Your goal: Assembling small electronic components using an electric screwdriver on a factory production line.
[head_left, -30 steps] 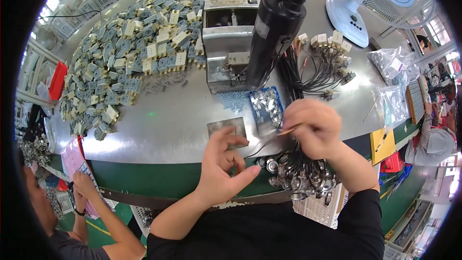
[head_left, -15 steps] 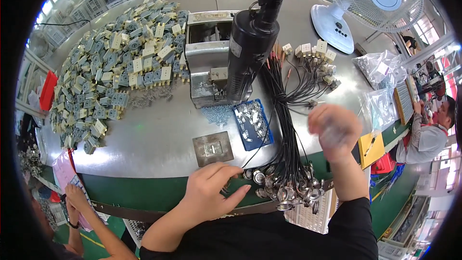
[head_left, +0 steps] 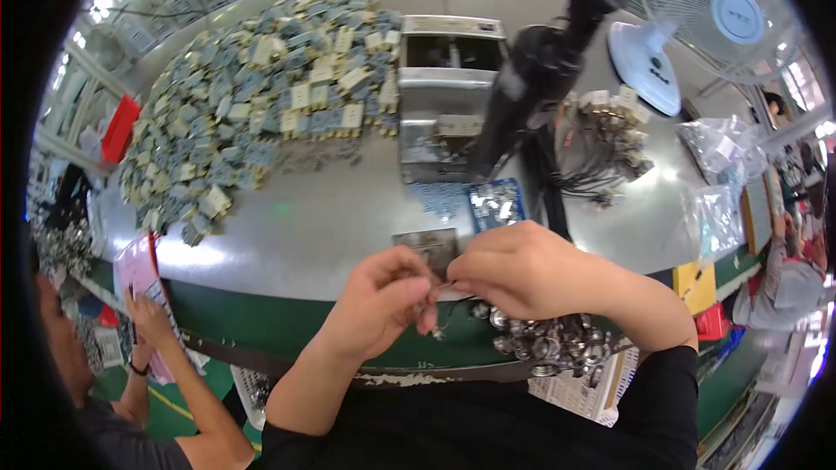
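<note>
My left hand [head_left: 374, 305] is closed in a pinch over the near edge of the bench, with a thin black cable [head_left: 461, 299] at its fingertips. A small metal piece [head_left: 438, 332] hangs just below those fingers, too blurred to name. Close against it, my right hand [head_left: 522, 271] pinches a thin reddish wire end [head_left: 446, 285] between thumb and forefinger. Behind the hands lies a square metal plate [head_left: 427, 244], partly covered by them. Under my right forearm, round metal caps [head_left: 549, 344] on black cables hang at the bench edge.
A large pile of grey and cream connector blocks [head_left: 287, 78] covers the left. A metal press [head_left: 448, 78] with a black cylinder [head_left: 527, 78] stands mid-bench. Nearby are blue screws [head_left: 440, 200], a blue tray [head_left: 498, 203] and a white fan [head_left: 646, 61]. A co-worker's hand [head_left: 152, 318] is at left.
My right hand has come from the right side of the bench to meet my left. My left fingers have closed from a looser spread. The whole view has shifted, moving the bench rightward.
</note>
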